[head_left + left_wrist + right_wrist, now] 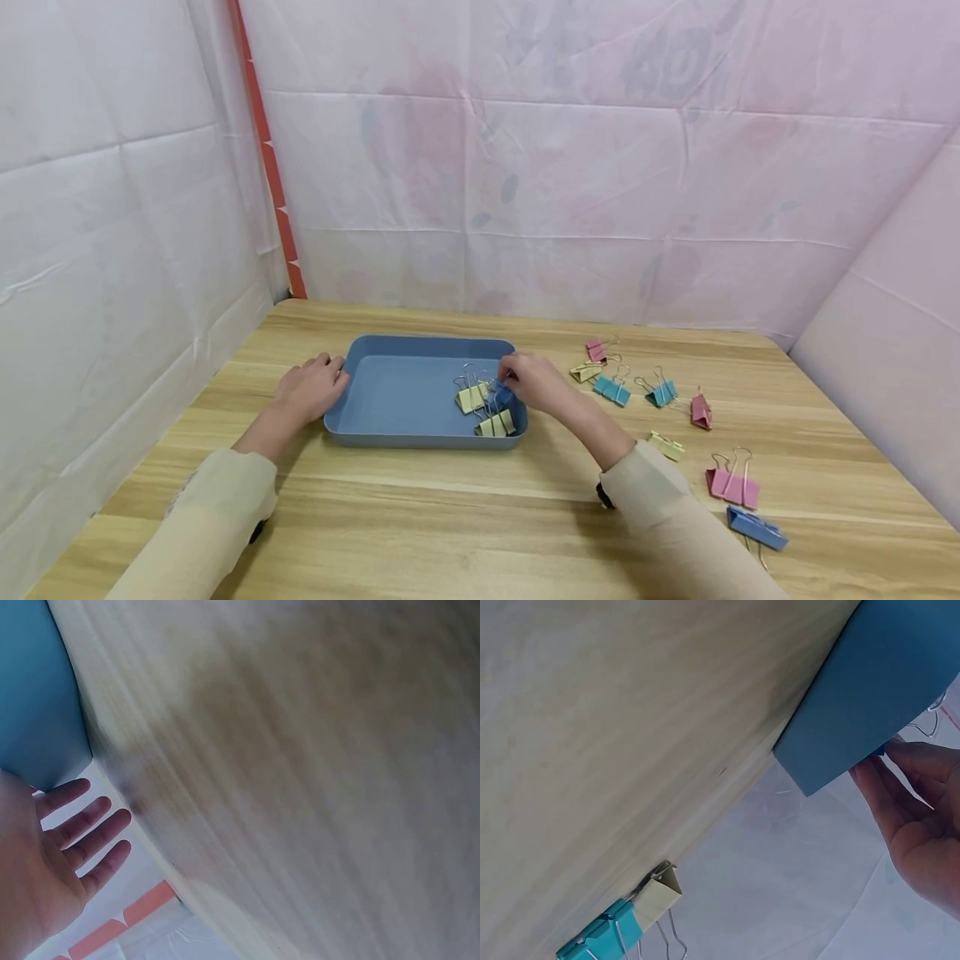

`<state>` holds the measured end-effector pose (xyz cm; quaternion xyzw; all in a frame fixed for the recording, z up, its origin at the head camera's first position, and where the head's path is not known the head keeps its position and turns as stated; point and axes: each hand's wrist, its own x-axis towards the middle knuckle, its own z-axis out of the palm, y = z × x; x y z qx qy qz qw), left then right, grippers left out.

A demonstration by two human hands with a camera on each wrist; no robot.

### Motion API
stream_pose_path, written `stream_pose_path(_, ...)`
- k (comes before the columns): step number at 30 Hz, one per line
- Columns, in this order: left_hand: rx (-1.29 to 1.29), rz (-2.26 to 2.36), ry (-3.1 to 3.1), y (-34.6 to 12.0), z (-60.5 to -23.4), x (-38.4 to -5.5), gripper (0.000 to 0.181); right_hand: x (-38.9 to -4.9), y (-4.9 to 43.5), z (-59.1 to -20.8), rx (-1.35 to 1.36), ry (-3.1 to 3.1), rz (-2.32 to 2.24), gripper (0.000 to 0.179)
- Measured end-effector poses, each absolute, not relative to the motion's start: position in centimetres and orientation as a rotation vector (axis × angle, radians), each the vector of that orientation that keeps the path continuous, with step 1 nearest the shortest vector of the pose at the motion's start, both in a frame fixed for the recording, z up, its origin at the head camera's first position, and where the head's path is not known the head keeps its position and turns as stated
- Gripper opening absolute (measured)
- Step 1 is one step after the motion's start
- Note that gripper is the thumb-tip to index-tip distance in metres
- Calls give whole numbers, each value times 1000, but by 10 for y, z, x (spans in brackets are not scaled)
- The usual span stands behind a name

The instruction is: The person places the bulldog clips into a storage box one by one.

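Observation:
A blue-grey tray point(397, 442) lies on the table. My left hand point(310, 389) rests against its left end; in the left wrist view the fingers of that hand point(56, 851) are extended beside the tray wall point(45, 712). At the tray's right end my right hand point(534, 382) reaches over the rim and pinches a blue binder clip point(501, 395). Only a sliver of that clip point(880, 751) shows between thumb and fingers in the right wrist view. Two yellow binder clips, one farther back point(472, 398) and one nearer point(496, 425), sit in the tray beside it.
Right of the tray, several binder clips are scattered on the table: pink point(733, 487), teal point(612, 390), yellow point(666, 446), dark red point(701, 412) and blue point(757, 528). Cloth sheets point(570, 167) stand behind and at both sides of the table.

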<state>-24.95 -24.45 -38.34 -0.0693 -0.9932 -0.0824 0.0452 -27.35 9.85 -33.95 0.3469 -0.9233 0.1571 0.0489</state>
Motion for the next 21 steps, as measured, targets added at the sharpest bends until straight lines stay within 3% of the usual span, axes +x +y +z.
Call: stream_pose_path(21, -219, -242, -3029, -244, -382, -249, 47, -282, 118, -331, 993, -2724, 598, 16)
